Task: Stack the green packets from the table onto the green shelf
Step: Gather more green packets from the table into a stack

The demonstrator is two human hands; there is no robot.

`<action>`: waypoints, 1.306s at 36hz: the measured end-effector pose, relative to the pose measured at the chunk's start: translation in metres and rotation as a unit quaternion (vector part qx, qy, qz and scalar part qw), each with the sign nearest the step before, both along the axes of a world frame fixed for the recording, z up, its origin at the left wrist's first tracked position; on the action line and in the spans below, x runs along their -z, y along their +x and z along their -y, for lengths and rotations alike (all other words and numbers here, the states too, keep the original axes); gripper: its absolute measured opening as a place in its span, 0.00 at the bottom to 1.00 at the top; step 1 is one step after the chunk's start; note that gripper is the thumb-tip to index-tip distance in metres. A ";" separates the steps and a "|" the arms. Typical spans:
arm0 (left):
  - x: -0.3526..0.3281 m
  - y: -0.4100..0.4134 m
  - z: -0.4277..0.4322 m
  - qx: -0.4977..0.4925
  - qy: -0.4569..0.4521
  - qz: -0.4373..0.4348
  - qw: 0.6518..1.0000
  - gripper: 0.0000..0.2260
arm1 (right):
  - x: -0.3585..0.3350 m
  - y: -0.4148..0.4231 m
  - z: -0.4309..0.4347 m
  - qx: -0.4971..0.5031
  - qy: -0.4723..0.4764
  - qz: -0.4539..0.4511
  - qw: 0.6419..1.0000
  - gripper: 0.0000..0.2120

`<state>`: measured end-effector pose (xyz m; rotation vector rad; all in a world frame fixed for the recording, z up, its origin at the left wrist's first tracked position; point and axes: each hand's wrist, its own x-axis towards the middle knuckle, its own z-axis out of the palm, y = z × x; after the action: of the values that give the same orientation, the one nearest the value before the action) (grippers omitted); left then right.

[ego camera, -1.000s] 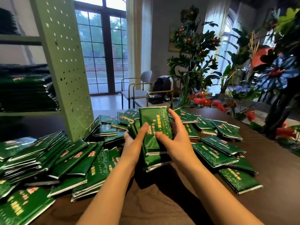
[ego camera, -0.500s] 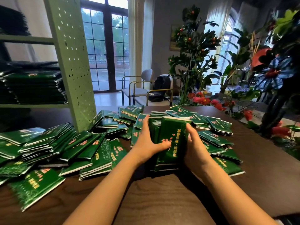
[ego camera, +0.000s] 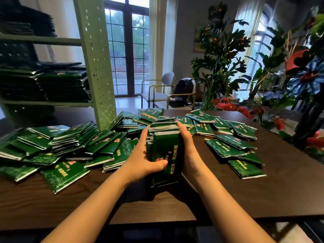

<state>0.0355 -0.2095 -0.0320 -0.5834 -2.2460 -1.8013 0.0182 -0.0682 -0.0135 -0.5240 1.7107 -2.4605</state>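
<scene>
The left hand (ego camera: 145, 160) grips one side of a bundle of green packets (ego camera: 164, 146), thumb curled across its front face. The right hand (ego camera: 189, 151) clasps the opposite side, fingers wrapped over the top edges. The bundle stands on end between the palms, near the middle of the table (ego camera: 263, 181), a little in from its near edge. Whether its lower end touches the wood I cannot tell.

Loose packets (ego camera: 57, 142) lie in overlapping heaps toward the left edge, more (ego camera: 226, 149) are scattered toward the right edge, and a further cluster (ego camera: 152, 114) sits by the far edge. The green shelf (ego camera: 95, 67) rises at the far left corner, its middle level filled with stacked packets (ego camera: 63, 86). Beyond the table stand a chair (ego camera: 166, 79), a dark backpack (ego camera: 182, 90) and leafy plants (ego camera: 220, 55).
</scene>
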 end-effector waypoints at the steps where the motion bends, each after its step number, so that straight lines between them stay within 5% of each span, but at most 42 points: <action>1: -0.001 0.003 0.006 -0.004 -0.008 0.002 1.000 0.41 | 0.001 0.000 0.006 -0.011 -0.003 0.007 1.000 0.44; 10: -0.004 0.019 0.036 -0.056 -0.082 0.068 0.993 0.48 | 0.010 -0.002 0.014 -0.092 -0.016 0.003 0.996 0.41; 13: 0.003 0.022 0.033 -0.089 -0.066 0.053 0.992 0.57 | 0.009 -0.003 0.013 -0.089 -0.007 0.012 0.996 0.36; 16: 0.010 0.025 0.027 -0.099 -0.028 0.033 0.994 0.54 | 0.007 0.000 0.012 -0.061 0.020 0.005 0.998 0.40; 21: 0.014 0.030 0.015 -0.097 0.015 0.026 0.995 0.58 | -0.007 0.010 0.011 -0.107 -0.014 0.023 0.994 0.18; 27: 0.022 0.026 0.007 -0.098 0.060 0.019 0.993 0.57 | -0.007 -0.002 0.019 -0.022 -0.019 0.048 0.998 0.31; 38: 0.025 0.025 0.001 -0.069 0.123 0.015 0.990 0.45 | 0.015 0.001 0.022 -0.032 -0.056 0.121 0.991 0.34; 47: 0.029 0.029 0.011 -0.088 0.059 0.029 0.994 0.42 | 0.024 0.004 0.026 -0.059 -0.061 0.129 0.988 0.31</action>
<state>0.0644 -0.2203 -0.0609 -0.3032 -2.1329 -1.8678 0.0217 -0.0943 -0.0371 -0.2929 1.3971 -2.4353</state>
